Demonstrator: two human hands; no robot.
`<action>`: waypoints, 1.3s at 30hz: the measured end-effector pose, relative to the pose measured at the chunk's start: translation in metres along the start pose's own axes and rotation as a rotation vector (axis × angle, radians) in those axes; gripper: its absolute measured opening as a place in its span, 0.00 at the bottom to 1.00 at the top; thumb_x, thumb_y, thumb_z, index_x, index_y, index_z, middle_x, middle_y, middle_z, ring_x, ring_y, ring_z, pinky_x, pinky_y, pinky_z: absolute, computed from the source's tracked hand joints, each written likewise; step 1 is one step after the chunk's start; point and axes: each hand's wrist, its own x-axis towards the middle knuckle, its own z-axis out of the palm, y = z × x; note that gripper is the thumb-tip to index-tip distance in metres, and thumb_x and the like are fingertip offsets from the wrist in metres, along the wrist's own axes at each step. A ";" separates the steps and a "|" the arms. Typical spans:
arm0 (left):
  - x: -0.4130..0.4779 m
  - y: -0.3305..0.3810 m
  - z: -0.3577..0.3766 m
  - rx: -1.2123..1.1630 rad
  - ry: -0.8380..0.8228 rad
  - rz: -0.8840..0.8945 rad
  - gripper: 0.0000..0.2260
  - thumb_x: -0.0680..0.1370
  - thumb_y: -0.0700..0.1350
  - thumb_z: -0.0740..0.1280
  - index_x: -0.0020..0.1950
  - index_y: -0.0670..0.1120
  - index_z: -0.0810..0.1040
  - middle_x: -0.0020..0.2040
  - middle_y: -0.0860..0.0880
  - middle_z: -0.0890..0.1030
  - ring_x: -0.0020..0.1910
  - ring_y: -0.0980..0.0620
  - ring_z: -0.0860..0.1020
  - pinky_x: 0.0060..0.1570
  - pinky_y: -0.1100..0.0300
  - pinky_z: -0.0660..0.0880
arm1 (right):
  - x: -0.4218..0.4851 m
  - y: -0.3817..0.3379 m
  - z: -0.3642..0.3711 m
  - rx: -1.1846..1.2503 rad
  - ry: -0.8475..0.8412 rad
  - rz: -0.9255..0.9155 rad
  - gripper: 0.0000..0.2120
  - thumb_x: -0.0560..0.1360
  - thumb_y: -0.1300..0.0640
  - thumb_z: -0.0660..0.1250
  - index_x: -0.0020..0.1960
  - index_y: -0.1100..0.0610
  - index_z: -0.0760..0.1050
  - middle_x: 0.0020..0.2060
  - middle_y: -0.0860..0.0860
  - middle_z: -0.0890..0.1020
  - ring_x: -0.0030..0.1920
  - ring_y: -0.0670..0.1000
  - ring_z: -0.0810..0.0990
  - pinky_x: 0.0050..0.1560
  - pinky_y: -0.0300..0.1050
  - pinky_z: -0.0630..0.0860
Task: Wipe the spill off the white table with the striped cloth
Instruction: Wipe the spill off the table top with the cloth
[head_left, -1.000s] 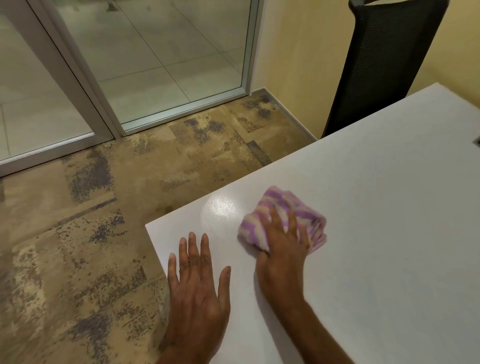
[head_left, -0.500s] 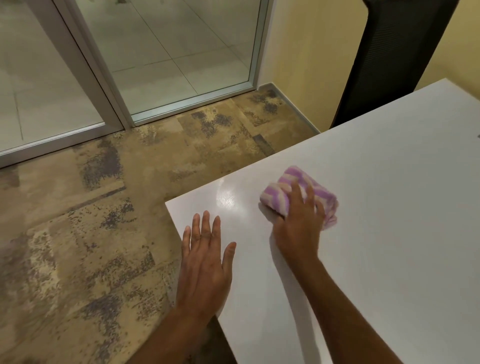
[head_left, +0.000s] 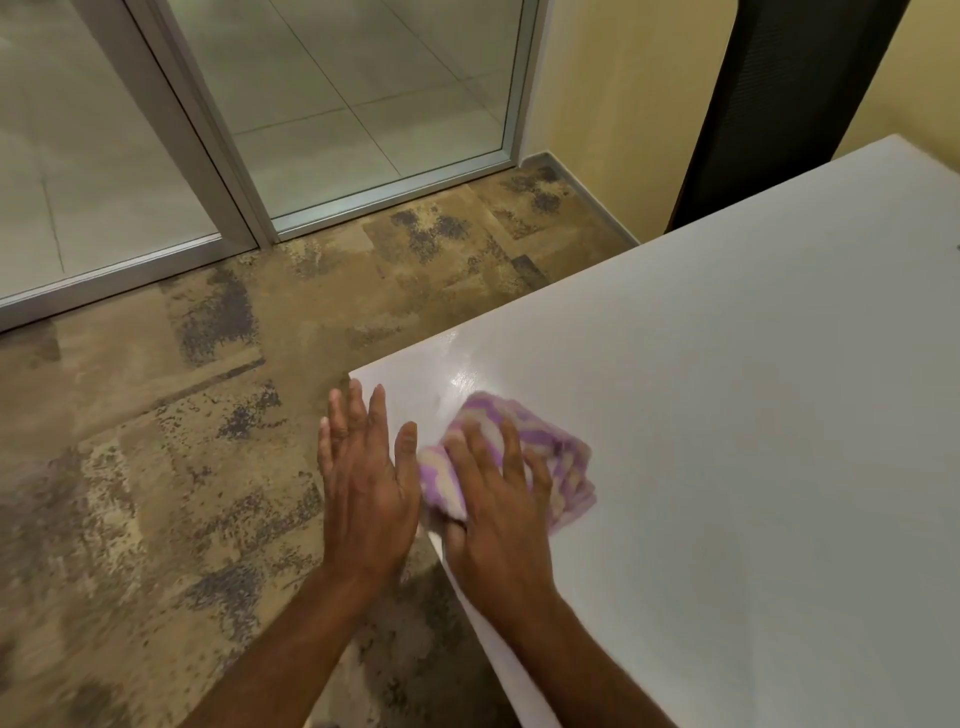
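Purple-and-white striped cloth (head_left: 558, 454) shifted toward the corner of the white table (head_left: 753, 441), just beside left hand (head_left: 366, 483), fingers straight. Right hand (head_left: 498, 519) presses it, fingers spread; thumb blurred, unclear.

Black chair (head_left: 789, 104), glass door (head_left: 337, 104), mottled carpet (head_left: 156, 415).

Your left hand (head_left: 363, 483) is held flat and palm down, fingers straight and close together, thumb spread toward your other hand, the bare forearm reaching in from the lower left. Your right hand (head_left: 493, 512) sits just beside it, palm down, fingers spread and pressing on the striped cloth (head_left: 566, 457), thumb bent in at its near edge. Its bare forearm runs in from the lower right.
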 end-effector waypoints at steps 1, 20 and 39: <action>0.001 -0.001 -0.003 0.010 -0.002 0.007 0.30 0.85 0.59 0.46 0.83 0.44 0.58 0.85 0.45 0.52 0.84 0.49 0.44 0.82 0.47 0.44 | 0.012 0.003 -0.001 -0.029 -0.010 0.011 0.29 0.78 0.42 0.56 0.76 0.49 0.67 0.79 0.49 0.67 0.82 0.57 0.58 0.77 0.67 0.56; -0.001 -0.055 -0.029 0.336 -0.017 0.029 0.32 0.85 0.59 0.45 0.83 0.42 0.56 0.84 0.39 0.51 0.84 0.42 0.46 0.82 0.44 0.43 | 0.009 -0.029 0.028 -0.019 0.056 -0.128 0.29 0.76 0.53 0.66 0.77 0.54 0.69 0.79 0.51 0.68 0.82 0.57 0.55 0.79 0.64 0.52; 0.017 -0.081 -0.040 0.342 -0.017 0.064 0.31 0.85 0.59 0.47 0.83 0.43 0.56 0.85 0.40 0.52 0.84 0.44 0.45 0.82 0.43 0.44 | 0.085 -0.055 0.044 -0.047 0.078 -0.082 0.26 0.77 0.52 0.67 0.75 0.50 0.70 0.78 0.49 0.69 0.82 0.58 0.56 0.79 0.65 0.51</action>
